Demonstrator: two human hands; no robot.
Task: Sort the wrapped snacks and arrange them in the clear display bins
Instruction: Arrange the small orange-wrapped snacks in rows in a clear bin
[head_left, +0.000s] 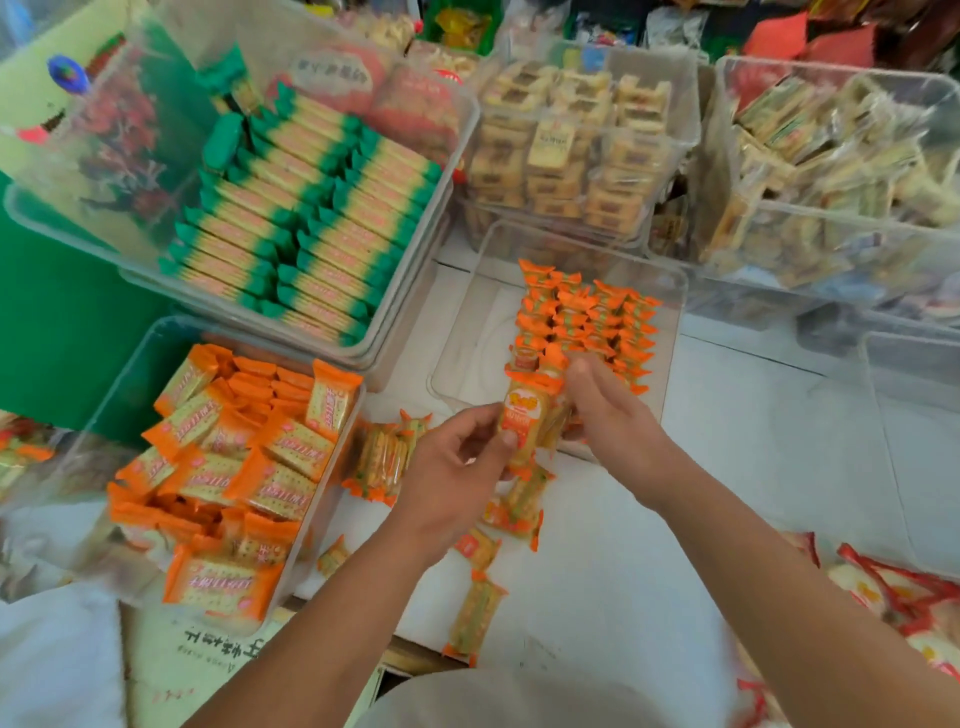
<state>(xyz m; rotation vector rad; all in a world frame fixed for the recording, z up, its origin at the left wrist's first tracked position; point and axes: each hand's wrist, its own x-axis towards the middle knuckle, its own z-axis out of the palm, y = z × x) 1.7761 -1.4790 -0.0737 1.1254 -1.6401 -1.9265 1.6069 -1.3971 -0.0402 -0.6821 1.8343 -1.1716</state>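
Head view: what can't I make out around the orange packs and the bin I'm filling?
All in the head view.
Right hand: its grip is hidden behind the orange pack pinched by the left hand.
Pack print: blurred.
Loose packs: partly covered by the left hand.
Red-wrapped snacks: cut off by the right edge.

My left hand (452, 467) pinches the orange packet (524, 410) from its left; right hand (613, 415) grips its right side.
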